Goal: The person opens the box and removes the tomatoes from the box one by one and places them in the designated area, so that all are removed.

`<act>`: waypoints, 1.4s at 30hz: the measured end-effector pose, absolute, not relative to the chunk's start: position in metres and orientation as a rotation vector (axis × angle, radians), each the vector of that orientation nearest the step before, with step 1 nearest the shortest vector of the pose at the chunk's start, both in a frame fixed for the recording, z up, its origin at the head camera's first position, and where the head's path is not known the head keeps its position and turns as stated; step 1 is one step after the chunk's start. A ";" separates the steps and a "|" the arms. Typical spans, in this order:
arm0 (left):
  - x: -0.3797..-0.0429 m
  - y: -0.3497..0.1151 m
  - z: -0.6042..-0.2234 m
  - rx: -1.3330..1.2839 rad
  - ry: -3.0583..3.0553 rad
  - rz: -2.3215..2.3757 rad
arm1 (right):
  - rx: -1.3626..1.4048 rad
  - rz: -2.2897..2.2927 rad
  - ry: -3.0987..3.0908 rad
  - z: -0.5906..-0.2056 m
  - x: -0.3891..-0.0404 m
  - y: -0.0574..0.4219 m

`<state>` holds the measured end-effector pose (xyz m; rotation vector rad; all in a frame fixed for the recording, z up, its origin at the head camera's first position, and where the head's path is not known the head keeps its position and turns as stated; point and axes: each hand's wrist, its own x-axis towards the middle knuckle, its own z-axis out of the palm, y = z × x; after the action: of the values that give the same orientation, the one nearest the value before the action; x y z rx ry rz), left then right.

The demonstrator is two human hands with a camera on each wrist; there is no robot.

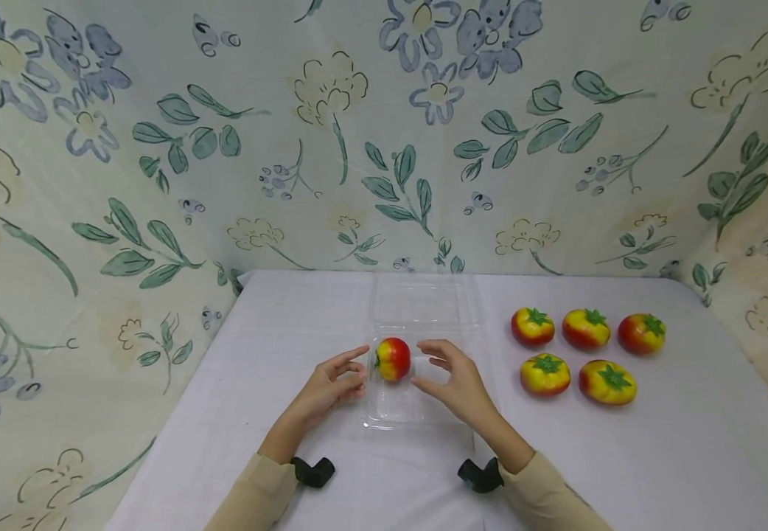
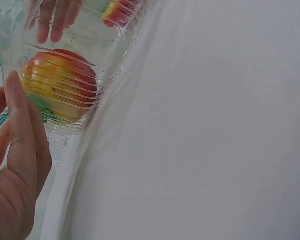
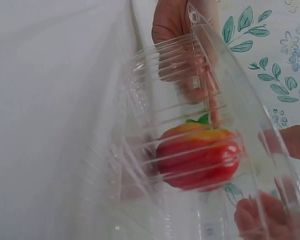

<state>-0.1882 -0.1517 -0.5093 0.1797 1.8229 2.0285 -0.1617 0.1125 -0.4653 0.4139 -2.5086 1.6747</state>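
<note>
A red-and-yellow tomato-like fruit [image 1: 394,360] with a green leafy top lies on its side inside a clear plastic clamshell box [image 1: 417,425]. Its leafy end points toward my left hand [image 1: 332,383], whose straight fingers are at the box's left rim. My right hand [image 1: 457,380] hovers over the right part of the box, thumb and fingers spread and bent toward the fruit, with a gap between. In the left wrist view, the fruit [image 2: 60,85] shows through the ribbed wall beside my left fingers [image 2: 21,120]. The right wrist view also shows the fruit [image 3: 199,156] through clear plastic.
The box's clear lid [image 1: 417,301] lies folded back behind it. To the right, several similar fruits sit in two rows, among them one at the front [image 1: 608,383] and one at the back [image 1: 642,334]. A floral cloth [image 1: 384,147] hangs behind the white table [image 1: 689,457].
</note>
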 end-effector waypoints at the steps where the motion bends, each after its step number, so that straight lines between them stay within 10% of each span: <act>1: -0.188 -0.152 -0.509 0.178 1.824 2.028 | 0.410 1.673 -2.509 -0.465 -0.162 0.111; 42: -0.189 -0.151 -0.511 0.188 1.794 2.051 | 0.351 1.600 -2.564 -0.475 -0.180 0.067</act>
<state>-0.1894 -0.1513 -0.5110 0.1884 1.7936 2.0513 -0.1801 0.0670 -0.4754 0.3513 -2.5640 1.6003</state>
